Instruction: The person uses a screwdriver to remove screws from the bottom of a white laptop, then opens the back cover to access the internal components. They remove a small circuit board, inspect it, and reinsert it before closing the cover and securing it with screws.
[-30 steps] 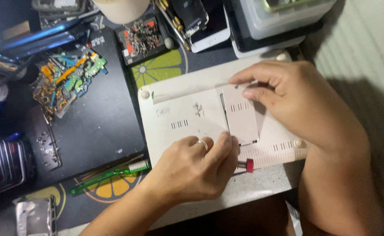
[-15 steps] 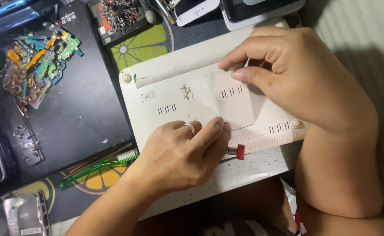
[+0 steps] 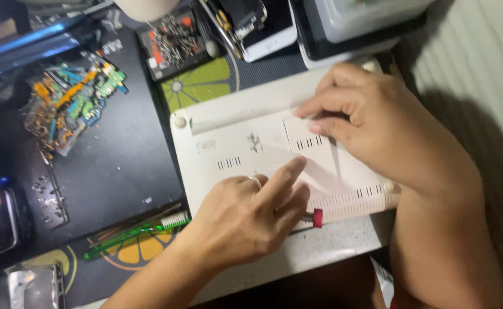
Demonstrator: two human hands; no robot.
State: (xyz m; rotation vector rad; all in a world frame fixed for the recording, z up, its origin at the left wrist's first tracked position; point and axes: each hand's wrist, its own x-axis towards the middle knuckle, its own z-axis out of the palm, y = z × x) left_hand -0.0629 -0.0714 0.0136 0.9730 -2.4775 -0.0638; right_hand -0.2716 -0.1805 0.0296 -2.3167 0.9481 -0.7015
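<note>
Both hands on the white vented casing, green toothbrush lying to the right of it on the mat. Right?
Not quite. In the head view the green toothbrush lies to the left of the white vented casing, on the mat. The rest holds: the left hand and the right hand both rest on the casing.

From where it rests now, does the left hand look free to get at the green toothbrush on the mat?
Probably yes. The left hand rests on the white device casing, and the green toothbrush lies uncovered on the mat just beside its wrist. Nothing lies between them. Whether that hand grips a tool is unclear.
</note>
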